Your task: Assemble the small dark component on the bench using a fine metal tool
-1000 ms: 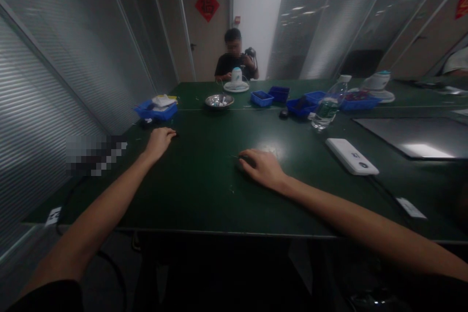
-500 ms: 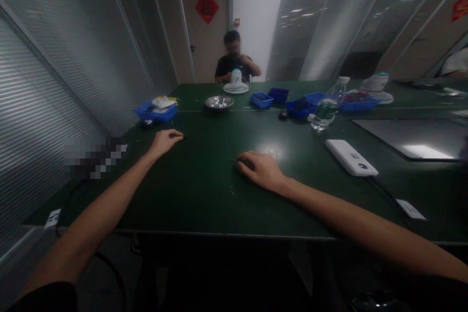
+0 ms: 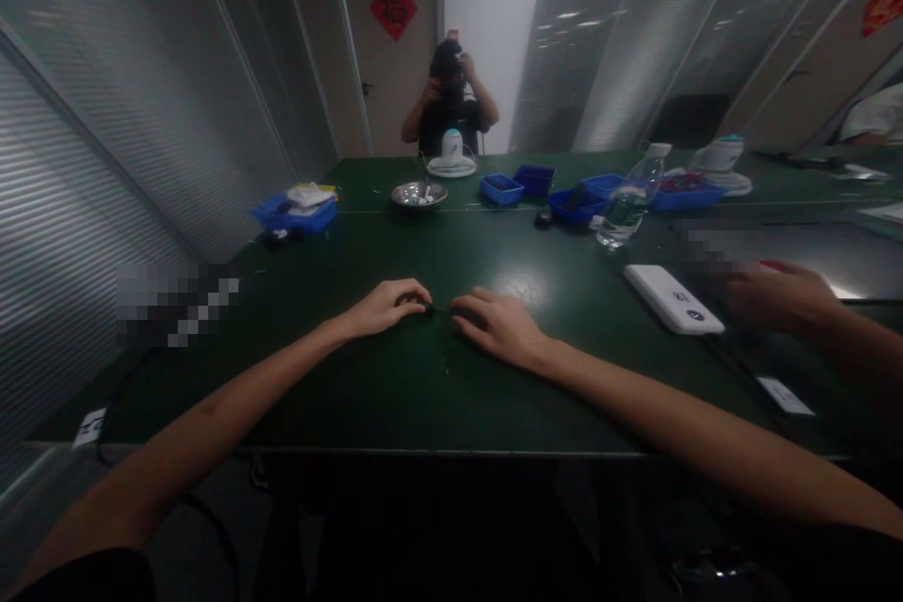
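My left hand (image 3: 387, 307) rests on the dark green table (image 3: 395, 386), its fingers curled in a pinch on a small dark object (image 3: 428, 308) at its fingertips. A thin dark wire runs from that object toward my right hand (image 3: 498, 325). My right hand lies palm down just to the right, fingers bent over something small and dark that I cannot make out. The two hands are a few centimetres apart near the table's middle.
Another person's hand (image 3: 772, 293) reaches in from the right beside a white power bank (image 3: 673, 298). A water bottle (image 3: 625, 205), several blue trays (image 3: 502, 189), a metal bowl (image 3: 419, 195) and a small white fan (image 3: 451, 157) stand further back. A person (image 3: 450, 103) sits at the far end.
My left hand has slid right across the table to meet my right hand. Another hand has come in from the right. The person at the far end has raised both arms.
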{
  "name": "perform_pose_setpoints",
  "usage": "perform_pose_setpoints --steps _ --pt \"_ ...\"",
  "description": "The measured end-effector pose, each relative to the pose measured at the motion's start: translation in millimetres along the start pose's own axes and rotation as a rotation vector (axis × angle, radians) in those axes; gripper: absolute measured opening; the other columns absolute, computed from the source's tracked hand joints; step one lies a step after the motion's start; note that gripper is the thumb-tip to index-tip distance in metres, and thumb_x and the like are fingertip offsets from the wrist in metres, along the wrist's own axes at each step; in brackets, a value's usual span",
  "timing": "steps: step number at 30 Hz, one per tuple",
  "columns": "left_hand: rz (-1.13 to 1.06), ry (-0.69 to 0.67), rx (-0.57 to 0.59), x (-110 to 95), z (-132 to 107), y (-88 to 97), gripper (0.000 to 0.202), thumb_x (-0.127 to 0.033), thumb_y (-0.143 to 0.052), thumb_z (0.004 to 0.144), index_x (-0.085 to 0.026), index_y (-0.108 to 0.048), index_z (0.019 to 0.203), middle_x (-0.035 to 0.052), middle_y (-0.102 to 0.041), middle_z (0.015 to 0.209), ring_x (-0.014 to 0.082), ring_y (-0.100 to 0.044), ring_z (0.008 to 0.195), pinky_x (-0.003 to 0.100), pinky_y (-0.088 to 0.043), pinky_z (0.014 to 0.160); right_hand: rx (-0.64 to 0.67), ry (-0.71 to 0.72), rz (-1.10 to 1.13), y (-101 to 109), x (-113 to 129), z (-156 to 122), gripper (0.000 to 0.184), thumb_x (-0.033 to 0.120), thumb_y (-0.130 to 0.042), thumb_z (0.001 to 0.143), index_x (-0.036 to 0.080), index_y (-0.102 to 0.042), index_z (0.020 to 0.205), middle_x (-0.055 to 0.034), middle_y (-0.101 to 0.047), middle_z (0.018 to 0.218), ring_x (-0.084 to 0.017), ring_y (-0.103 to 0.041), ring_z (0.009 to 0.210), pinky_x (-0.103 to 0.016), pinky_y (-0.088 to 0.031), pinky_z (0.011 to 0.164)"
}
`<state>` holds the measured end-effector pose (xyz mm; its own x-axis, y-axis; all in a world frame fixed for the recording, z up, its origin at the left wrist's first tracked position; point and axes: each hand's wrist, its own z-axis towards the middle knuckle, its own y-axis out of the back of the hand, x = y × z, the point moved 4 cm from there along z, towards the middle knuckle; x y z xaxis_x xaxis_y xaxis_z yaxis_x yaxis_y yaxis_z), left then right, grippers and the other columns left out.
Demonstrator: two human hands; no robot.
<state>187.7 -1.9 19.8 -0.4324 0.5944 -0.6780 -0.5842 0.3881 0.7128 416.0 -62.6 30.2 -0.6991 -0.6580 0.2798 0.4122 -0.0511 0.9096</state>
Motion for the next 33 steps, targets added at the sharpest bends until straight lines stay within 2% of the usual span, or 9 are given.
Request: perform_pose_setpoints --steps 5,11,17,26,33 --pt "-0.037 0.028 0.011 2 1 -0.4 0.025 -0.036 -0.059 0.098 -0.019 -0.070 0.114 0.0058 -0.068 0.098 0.0193 -0.060 0.084 0.032 -0.045 0.076 -0.002 0.017 0.007 1 2 0 0.035 0.039 -0.049 0.105 0.021 -0.062 0.132 -0.0076 -0.065 0.110 -0.017 -0.061 0.081 -0.030 -0.047 0.069" --pt "-0.155 0.030 0.102 -7 0 -3.8 0.024 -0.032 -0.056 0.100 -0.021 -0.071 0.115 0.0077 -0.070 0.112 0.0228 -0.064 0.106 0.036 -0.048 0.094 -0.003 0.048 -0.012 -2 1 -3 0.036 0.039 -0.048 0.105 0.023 -0.062 0.133 -0.0076 -0.064 0.108 -0.016 -0.061 0.078 -0.029 -0.046 0.068" --pt "-0.216 0.034 0.128 -2 0 -3.3 0.024 -0.031 -0.056 0.100 -0.023 -0.072 0.116 0.0071 -0.070 0.114 0.0227 -0.064 0.109 0.037 -0.049 0.097 -0.006 0.068 -0.030 -1 3 -4 0.036 0.040 -0.046 0.106 0.023 -0.061 0.134 -0.0075 -0.063 0.108 -0.016 -0.059 0.077 -0.029 -0.047 0.068" --pt "-0.223 -0.007 0.151 -8 -1 -5.7 0.025 -0.032 -0.059 0.100 -0.022 -0.071 0.118 0.0074 -0.070 0.113 0.0216 -0.064 0.107 0.034 -0.047 0.096 -0.001 0.106 -0.036 -1 6 -3 0.036 0.040 -0.045 0.107 0.025 -0.060 0.136 -0.0070 -0.061 0.108 -0.016 -0.060 0.079 -0.028 -0.046 0.068" --pt "-0.169 -0.002 0.143 -8 -1 -11.6 0.030 -0.035 -0.063 0.097 -0.021 -0.070 0.122 0.0064 -0.069 0.107 0.0195 -0.061 0.092 0.031 -0.045 0.080 0.018 0.116 -0.041 -1 7 -3 0.037 0.038 -0.044 0.107 0.023 -0.059 0.137 -0.0072 -0.062 0.110 -0.015 -0.060 0.078 -0.027 -0.045 0.067"
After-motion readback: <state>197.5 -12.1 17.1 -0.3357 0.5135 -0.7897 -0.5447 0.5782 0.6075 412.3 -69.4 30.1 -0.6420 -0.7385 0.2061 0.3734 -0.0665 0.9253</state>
